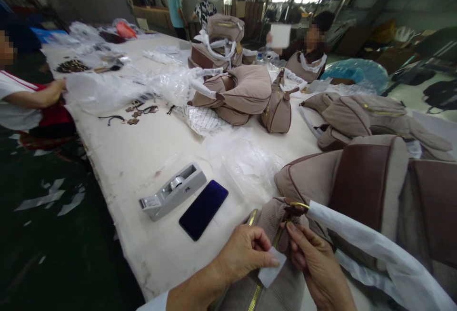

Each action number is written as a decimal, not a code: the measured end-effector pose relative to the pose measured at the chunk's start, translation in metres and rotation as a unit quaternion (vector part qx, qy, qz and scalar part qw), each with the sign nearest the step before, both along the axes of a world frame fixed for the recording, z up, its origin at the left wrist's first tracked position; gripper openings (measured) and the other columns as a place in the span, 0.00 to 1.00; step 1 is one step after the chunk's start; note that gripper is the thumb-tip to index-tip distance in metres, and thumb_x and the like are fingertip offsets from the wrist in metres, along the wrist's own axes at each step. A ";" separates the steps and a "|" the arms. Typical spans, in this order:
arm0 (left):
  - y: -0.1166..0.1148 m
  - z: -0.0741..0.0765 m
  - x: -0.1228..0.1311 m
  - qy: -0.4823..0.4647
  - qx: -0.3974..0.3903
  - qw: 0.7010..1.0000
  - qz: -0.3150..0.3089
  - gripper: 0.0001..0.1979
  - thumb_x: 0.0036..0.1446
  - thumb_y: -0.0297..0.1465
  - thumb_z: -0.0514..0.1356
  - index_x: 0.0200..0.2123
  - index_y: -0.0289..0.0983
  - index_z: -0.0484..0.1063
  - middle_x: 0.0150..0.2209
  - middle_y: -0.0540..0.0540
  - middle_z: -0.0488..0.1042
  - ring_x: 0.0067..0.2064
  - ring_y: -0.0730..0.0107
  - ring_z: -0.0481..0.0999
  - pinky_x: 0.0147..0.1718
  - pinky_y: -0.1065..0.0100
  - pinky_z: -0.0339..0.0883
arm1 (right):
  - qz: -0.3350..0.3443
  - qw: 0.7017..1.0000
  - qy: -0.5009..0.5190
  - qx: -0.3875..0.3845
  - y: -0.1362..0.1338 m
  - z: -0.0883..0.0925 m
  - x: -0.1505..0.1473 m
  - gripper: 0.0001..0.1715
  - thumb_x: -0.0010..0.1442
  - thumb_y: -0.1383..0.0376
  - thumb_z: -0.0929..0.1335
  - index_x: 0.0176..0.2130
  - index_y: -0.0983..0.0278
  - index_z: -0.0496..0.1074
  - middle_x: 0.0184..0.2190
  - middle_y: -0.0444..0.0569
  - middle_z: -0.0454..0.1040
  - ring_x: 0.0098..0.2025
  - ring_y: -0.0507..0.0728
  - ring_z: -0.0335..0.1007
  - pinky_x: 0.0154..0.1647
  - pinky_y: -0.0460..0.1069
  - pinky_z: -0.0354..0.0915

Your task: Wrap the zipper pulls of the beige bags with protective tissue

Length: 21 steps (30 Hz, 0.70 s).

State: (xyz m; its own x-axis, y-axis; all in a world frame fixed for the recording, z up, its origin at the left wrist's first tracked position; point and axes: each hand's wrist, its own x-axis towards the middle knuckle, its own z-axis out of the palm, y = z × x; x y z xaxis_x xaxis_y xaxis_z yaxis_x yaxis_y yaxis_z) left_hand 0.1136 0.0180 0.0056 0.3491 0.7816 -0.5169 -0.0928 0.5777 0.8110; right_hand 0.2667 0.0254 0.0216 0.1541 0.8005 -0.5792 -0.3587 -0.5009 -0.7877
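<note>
My left hand [246, 254] pinches a small white slip of paper [270, 269] over a taupe handbag [282, 287] lying at the table's near edge. My right hand [314, 258] is closed on the bag's brown zipper pull, just below a gold ring [299, 205]. A strap wrapped in white foam [360, 239] runs from that ring to the right. Both hands touch the bag.
A grey tape dispenser [173, 196] and a dark phone [203, 209] lie to the left on the white table [124, 158]. Clear plastic bags [243, 158], more taupe bags [237, 94] and small tags [137, 108] lie farther off. Other people sit at left and far right.
</note>
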 end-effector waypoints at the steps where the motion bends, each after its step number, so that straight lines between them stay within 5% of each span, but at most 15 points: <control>1: 0.000 -0.001 0.000 -0.003 -0.003 1.000 0.001 0.18 0.32 0.35 0.70 0.22 0.33 0.67 0.17 0.53 0.66 0.20 0.80 0.60 0.19 0.76 0.51 | 0.001 1.000 0.002 0.000 0.000 0.000 0.000 0.21 0.34 0.56 0.79 0.25 0.68 0.76 0.12 0.37 0.61 0.11 0.40 0.47 0.11 0.38 0.41; 21: 0.002 -0.007 0.005 -0.036 -0.042 0.998 0.025 0.21 0.27 0.36 0.72 0.22 0.33 0.65 0.16 0.54 0.66 0.19 0.80 0.61 0.19 0.75 0.53 | 0.018 1.000 0.004 0.009 0.000 -0.003 0.002 0.22 0.35 0.55 0.78 0.25 0.68 0.76 0.13 0.37 0.61 0.12 0.40 0.47 0.11 0.38 0.43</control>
